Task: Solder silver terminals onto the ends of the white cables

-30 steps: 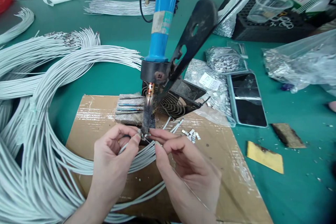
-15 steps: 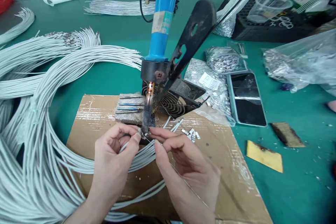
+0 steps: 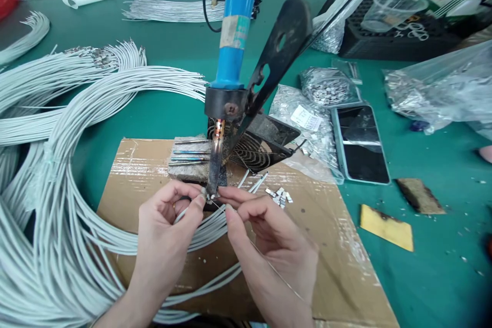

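Note:
A blue-handled soldering iron (image 3: 232, 56) is clamped in a black stand (image 3: 277, 56), its dark tip (image 3: 214, 174) pointing down. My left hand (image 3: 165, 233) is closed in a pinch beside the tip, with a white cable (image 3: 181, 215) running between its fingers; the cable's end is mostly hidden by the fingertips. From the right, my right hand (image 3: 274, 246) pinches a thin solder wire (image 3: 282, 279). The wire's front end reaches the iron tip, and its tail runs back over the palm. Small shiny bits lie right under the tip, too small to make out.
Large bundles of white cable (image 3: 65, 174) fill the left side. Brown cardboard (image 3: 330, 266) lies under my hands, with small metal pieces (image 3: 280, 196) on it. A fan (image 3: 251, 151) stands behind the iron. Rightward are a phone (image 3: 363, 143), a yellow sponge (image 3: 386, 227) and plastic bags (image 3: 330, 87).
Both hands keep their pinches at the iron tip. My right hand's back has turned in very slightly, and the whole view has shifted a little.

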The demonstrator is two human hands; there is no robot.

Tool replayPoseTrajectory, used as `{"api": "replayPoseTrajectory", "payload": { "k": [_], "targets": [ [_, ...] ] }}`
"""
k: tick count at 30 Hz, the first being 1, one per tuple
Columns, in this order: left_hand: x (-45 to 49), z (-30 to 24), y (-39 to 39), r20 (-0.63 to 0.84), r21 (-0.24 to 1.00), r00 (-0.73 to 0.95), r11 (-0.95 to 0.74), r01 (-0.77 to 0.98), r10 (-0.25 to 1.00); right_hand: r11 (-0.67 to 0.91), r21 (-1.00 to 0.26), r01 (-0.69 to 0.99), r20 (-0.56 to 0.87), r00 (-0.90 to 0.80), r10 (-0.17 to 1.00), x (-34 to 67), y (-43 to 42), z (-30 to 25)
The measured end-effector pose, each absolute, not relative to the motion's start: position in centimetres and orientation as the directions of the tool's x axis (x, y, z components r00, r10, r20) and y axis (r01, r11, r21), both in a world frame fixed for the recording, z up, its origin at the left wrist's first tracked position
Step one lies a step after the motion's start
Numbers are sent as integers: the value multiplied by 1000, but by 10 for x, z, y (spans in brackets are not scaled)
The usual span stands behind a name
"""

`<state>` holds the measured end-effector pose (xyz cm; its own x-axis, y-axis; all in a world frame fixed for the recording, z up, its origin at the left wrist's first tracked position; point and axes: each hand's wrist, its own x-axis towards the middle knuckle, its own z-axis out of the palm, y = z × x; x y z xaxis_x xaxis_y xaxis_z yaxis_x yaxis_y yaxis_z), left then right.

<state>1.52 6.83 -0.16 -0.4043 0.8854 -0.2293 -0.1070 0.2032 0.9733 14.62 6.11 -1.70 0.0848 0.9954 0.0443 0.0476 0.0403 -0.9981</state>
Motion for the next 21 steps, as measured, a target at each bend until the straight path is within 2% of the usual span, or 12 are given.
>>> {"api": "replayPoseTrajectory", "payload": {
  "k": [21],
  "targets": [
    [15, 0, 65, -238, 971, -373, 216, -101, 897, 62, -996, 60, 68, 111, 991, 144, 62, -16]
  ]
}}
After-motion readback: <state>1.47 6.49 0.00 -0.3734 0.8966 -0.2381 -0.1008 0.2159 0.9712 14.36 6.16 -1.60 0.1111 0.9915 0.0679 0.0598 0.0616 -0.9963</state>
